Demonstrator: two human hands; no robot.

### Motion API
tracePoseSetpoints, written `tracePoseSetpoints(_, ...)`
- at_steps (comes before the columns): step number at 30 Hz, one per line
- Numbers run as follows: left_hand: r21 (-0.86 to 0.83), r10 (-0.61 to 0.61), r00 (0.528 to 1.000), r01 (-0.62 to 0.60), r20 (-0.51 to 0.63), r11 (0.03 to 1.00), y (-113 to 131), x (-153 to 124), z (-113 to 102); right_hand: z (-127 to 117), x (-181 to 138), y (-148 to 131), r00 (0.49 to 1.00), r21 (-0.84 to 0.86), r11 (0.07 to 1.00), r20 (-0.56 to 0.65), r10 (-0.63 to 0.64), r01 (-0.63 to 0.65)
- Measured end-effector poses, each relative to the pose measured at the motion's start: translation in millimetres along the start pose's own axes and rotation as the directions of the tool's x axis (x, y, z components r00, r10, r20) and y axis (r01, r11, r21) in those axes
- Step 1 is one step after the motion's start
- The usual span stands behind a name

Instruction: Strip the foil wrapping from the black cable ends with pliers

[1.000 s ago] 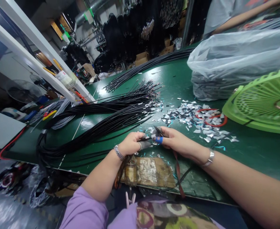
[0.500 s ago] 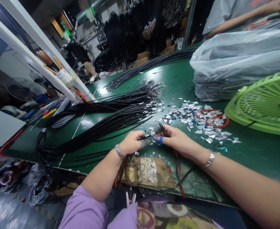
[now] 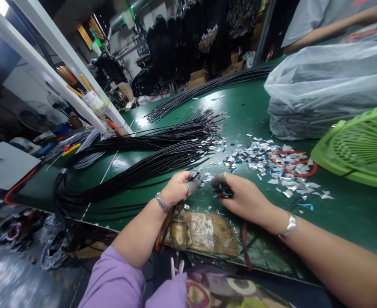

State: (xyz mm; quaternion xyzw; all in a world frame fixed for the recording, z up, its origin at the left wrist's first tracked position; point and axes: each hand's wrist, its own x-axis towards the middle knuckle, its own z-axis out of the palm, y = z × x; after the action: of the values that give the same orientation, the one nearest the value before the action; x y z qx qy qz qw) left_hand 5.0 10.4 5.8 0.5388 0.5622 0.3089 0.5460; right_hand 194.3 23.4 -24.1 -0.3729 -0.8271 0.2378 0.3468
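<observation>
My left hand [image 3: 176, 190] is closed, pinching the end of a thin black cable [image 3: 193, 176] between its grey-taped fingertips. My right hand [image 3: 243, 197] is closed round a small dark tool [image 3: 222, 189], held just right of the cable end, a short gap between the hands. Both rest low over the green table [image 3: 336, 214], close to its near edge. A long bundle of black cables [image 3: 149, 164] runs from my left hand away to the left.
Silver foil scraps [image 3: 265, 160] and a red ring [image 3: 292, 164] lie right of my hands. A green fan [image 3: 358, 147] and a clear plastic bag [image 3: 329, 90] stand at the right. A taped brown pad [image 3: 204, 233] sits on the table edge. Another person's arm [image 3: 336, 23] shows far right.
My hands have drawn slightly apart; the right hand turned over so its blue-taped fingertip no longer shows. The view shifted a little to the left.
</observation>
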Motion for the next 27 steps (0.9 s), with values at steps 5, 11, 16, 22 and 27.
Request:
tracePoseSetpoints(5,-0.008,0.015,1.000,-0.015,-0.028,1.000,1,0,0,0,8,4,0.952,0.414,0.864,0.016,0.306,-0.285)
tracePoseSetpoints(11,0.030,0.034,0.999,-0.034,-0.014,0.999,-3,0,1,6,8,-3,0.905,0.654,0.649,0.138,0.403,-0.389)
tracePoseSetpoints(16,0.057,0.067,0.997,-0.068,0.030,0.996,-6,1,2,14,7,2,0.917,0.670,0.642,0.162,0.366,-0.374)
tracePoseSetpoints(22,-0.004,0.093,0.991,-0.093,0.097,0.996,-4,3,3,2,11,14,0.957,0.381,0.886,-0.004,0.289,-0.266)
tracePoseSetpoints(27,-0.034,-0.023,0.993,0.027,0.113,0.999,2,-1,3,-19,6,14,0.996,-0.133,0.990,0.087,-0.032,0.043)
